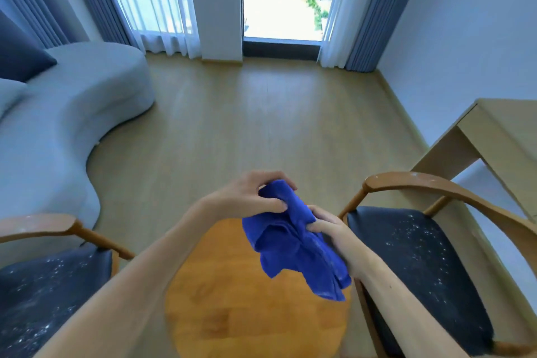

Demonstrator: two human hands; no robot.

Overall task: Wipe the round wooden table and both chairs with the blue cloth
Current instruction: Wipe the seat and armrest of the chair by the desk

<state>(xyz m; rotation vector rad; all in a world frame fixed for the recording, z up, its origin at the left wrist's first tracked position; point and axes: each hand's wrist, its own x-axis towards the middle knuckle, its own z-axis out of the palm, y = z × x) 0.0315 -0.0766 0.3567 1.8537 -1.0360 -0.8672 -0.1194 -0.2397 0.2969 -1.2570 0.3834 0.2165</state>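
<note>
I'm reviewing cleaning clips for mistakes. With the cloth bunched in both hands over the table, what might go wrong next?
1. The blue cloth is crumpled between left hand and right hand; wiping with it bunched may miss spots.
2. White specks on both chair seats could be swept onto the floor or the round table.

— Where's the cloth (293, 238)?
— Bunched in the air over the round table (232, 314). The left hand (252, 193) pinches its top, the right hand (334, 234) grips its side.
— And the chairs?
— The left chair (49, 279) and the right chair (418, 264) flank the table, white specks on both dark seats.
— Beyond?
— A grey sofa (66, 113), a desk (494, 131), curtained windows.
</note>
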